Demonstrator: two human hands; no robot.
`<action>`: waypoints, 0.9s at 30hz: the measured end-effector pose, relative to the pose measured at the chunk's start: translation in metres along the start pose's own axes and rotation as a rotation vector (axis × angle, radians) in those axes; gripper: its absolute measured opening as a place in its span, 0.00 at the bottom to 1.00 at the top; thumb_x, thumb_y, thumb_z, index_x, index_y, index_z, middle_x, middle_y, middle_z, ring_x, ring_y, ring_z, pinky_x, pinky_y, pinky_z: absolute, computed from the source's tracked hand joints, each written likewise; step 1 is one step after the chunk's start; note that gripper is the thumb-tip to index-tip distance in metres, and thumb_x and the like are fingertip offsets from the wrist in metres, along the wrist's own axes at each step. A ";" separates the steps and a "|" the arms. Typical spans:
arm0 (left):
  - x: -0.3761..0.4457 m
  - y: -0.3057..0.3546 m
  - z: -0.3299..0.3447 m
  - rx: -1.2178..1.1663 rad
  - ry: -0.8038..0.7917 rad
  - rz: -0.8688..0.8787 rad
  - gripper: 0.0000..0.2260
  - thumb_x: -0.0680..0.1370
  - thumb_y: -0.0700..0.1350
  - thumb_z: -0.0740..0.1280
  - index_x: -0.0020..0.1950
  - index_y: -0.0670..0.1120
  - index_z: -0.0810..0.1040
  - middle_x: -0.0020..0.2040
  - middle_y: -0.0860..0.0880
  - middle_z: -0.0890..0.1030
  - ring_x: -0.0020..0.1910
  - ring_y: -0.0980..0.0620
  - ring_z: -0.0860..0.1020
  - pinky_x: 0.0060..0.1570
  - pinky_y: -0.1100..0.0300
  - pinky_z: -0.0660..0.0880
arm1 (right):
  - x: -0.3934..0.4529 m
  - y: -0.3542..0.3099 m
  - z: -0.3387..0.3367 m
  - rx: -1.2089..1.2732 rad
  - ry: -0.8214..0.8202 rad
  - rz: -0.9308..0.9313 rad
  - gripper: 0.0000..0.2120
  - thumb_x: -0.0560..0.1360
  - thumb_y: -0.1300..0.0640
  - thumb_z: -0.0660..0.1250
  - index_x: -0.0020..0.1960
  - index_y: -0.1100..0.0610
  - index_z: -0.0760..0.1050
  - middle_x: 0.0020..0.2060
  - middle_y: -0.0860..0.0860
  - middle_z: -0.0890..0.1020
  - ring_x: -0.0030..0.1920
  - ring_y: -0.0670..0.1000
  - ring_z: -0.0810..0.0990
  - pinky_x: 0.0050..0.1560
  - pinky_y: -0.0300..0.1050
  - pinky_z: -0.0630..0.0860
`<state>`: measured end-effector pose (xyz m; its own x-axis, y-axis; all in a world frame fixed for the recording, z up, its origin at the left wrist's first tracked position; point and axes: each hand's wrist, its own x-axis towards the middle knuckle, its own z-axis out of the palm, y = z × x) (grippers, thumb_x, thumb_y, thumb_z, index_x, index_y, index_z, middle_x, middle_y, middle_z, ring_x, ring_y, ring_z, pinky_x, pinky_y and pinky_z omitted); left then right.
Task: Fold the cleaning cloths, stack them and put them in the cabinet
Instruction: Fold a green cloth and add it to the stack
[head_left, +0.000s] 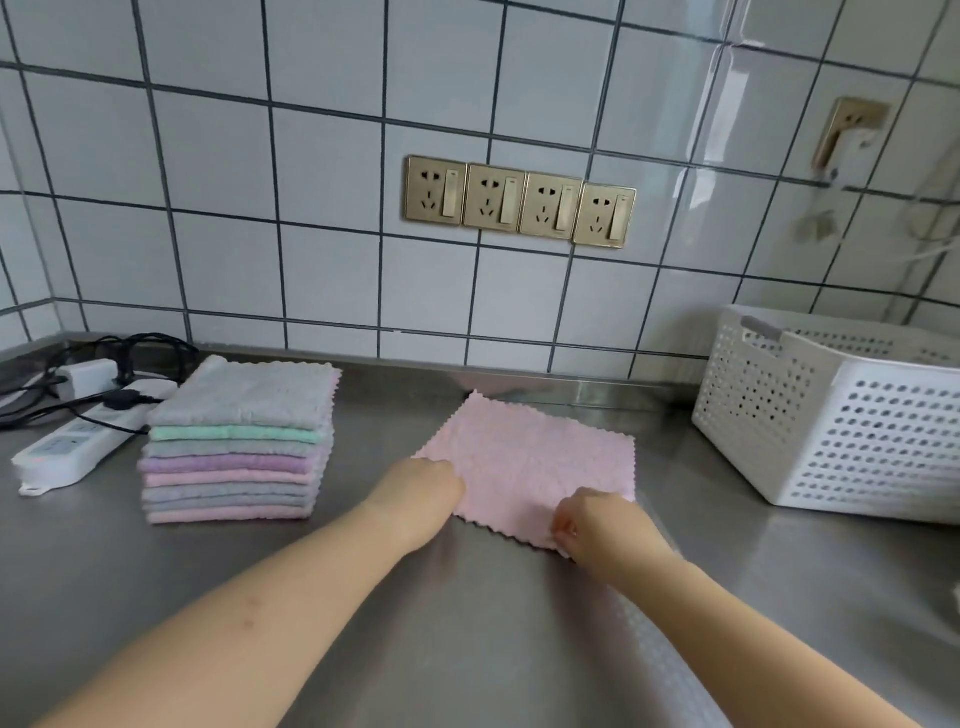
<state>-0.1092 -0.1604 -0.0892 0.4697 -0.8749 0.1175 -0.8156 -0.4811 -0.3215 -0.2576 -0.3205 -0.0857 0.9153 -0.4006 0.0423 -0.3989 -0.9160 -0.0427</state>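
pink cloth (535, 467) | both hands' fingers pinch its near edge (flat on counter) | no legible writing

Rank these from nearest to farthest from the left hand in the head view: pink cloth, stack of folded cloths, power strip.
From the left hand:
1. Pink cloth, touched at its near left edge.
2. Stack of folded cloths, to the left.
3. Power strip, farther left, beyond the stack.

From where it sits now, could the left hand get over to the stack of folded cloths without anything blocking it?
Probably yes. The left hand rests on the near-left edge of the pink cloth, and only bare steel counter lies between it and the stack of folded cloths to its left. The power strip lies beyond the stack.
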 end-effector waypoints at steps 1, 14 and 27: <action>-0.001 0.000 0.000 0.002 0.021 0.005 0.11 0.74 0.33 0.58 0.53 0.41 0.75 0.53 0.42 0.76 0.53 0.41 0.76 0.39 0.54 0.64 | 0.000 0.000 0.002 -0.014 0.015 0.002 0.11 0.75 0.57 0.59 0.52 0.53 0.79 0.52 0.51 0.77 0.51 0.55 0.78 0.49 0.46 0.75; -0.058 0.004 0.003 -0.215 0.194 -0.005 0.08 0.78 0.39 0.56 0.52 0.42 0.72 0.50 0.43 0.78 0.45 0.40 0.76 0.36 0.53 0.63 | -0.046 0.001 -0.001 0.002 -0.023 -0.130 0.10 0.77 0.50 0.60 0.51 0.54 0.76 0.52 0.49 0.75 0.54 0.53 0.75 0.46 0.42 0.69; -0.176 0.017 -0.025 -0.470 -0.003 0.147 0.10 0.77 0.52 0.61 0.51 0.48 0.78 0.50 0.53 0.78 0.49 0.53 0.75 0.49 0.60 0.70 | -0.152 -0.017 -0.007 0.093 0.091 -0.168 0.06 0.79 0.51 0.56 0.45 0.52 0.62 0.36 0.54 0.79 0.38 0.59 0.75 0.37 0.50 0.68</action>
<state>-0.2140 -0.0154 -0.0919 0.3382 -0.9357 0.0999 -0.9373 -0.3255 0.1245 -0.3908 -0.2443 -0.0842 0.9580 -0.2467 0.1461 -0.2306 -0.9658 -0.1190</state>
